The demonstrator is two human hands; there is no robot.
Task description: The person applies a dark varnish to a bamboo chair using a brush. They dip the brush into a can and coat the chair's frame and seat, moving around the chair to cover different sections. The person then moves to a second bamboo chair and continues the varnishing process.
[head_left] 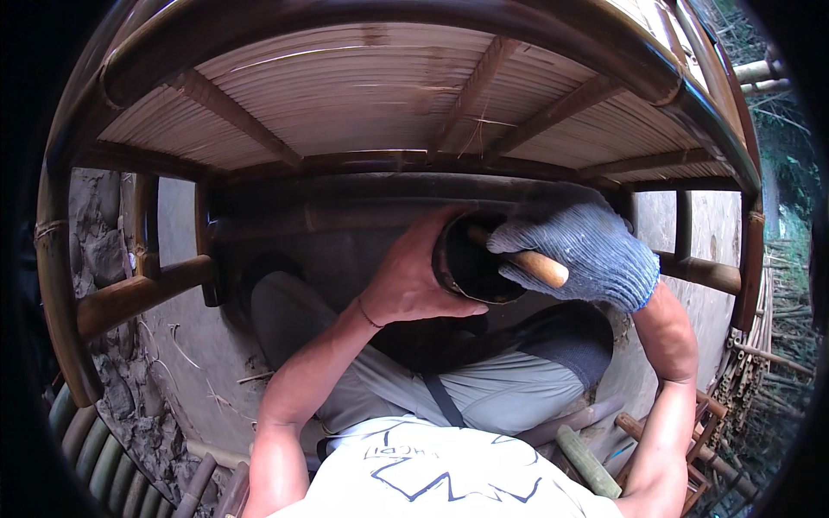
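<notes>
My bare left hand (404,269) is wrapped round the side of a dark round pot (471,272), its mouth turned up toward me. My right hand (577,243), in a grey knit glove with a blue cuff, grips a tool by its light wooden handle (542,268). The handle's rounded end sticks out below the glove. The tool's other end points into the pot, and its head is lost in the dark there, so its kind cannot be told. Both hands are held above my crossed legs.
Over and around me stands a dark brown bamboo furniture frame (389,17) with a pale slatted panel (345,95). Bamboo rails (147,298) cross at both sides. Stones (95,233) lie left, cut bamboo pieces (587,462) near my right side, and thin sticks (751,354) farther right.
</notes>
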